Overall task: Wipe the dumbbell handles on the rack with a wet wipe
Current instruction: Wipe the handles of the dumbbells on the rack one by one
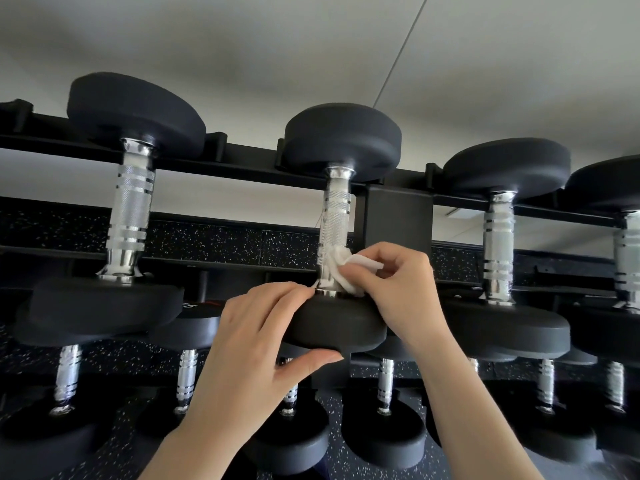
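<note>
- The left hand (256, 334) clasps the middle black rubber-ended dumbbell (339, 323) by its near head, fingers over, thumb beneath.
- The right hand (405, 289) pinches a crumpled white wet wipe (346, 268) against the near end of its knurled chrome handle (334, 220).
- Probably mid-task: this handle's upper length remains to be wiped. Whether the other handles (131, 209) on the black metal rack (398, 209) are done, I cannot tell.

Found middle dumbbell (343, 140) seated on upper rail of rack (398, 209), just beside centre post. Observed right hand (405, 292) pinching white wet wipe (346, 268) against near end of knurled handle (334, 216). Noted left hand (256, 337) gripping near head (339, 323), fingers on top, thumb beneath.
</note>
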The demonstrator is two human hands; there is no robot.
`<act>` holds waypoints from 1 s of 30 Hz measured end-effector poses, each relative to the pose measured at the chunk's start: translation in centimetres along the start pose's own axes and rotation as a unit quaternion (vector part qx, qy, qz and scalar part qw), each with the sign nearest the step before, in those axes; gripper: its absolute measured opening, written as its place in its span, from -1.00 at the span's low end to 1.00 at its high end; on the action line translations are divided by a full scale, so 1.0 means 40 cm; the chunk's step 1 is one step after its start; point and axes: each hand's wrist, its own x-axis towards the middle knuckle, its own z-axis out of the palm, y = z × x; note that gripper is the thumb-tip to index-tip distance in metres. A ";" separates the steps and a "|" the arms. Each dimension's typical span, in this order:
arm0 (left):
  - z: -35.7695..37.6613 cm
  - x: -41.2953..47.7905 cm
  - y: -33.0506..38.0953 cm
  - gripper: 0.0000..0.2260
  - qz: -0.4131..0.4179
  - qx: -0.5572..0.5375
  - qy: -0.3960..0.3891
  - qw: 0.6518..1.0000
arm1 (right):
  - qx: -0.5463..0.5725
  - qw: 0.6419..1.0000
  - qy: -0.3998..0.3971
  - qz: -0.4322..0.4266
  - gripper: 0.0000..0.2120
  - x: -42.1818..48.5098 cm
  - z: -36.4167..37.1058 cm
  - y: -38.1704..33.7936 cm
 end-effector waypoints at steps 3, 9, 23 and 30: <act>0.002 0.001 -0.001 -0.49 0.003 0.005 0.002 1.000 | 0.055 0.998 0.009 0.022 -0.92 0.009 0.004 0.000; 0.008 0.001 -0.001 -0.46 -0.005 0.002 0.006 1.000 | 0.082 0.996 0.007 0.040 -0.93 0.019 0.004 0.001; 0.000 -0.001 0.007 -0.49 -0.005 0.007 0.002 1.000 | 0.144 0.988 -0.014 0.058 -0.77 -0.006 -0.008 -0.006; 0.002 -0.003 0.005 -0.47 -0.003 0.017 0.001 1.000 | 0.095 0.995 0.003 0.023 -0.86 -0.001 0.005 -0.006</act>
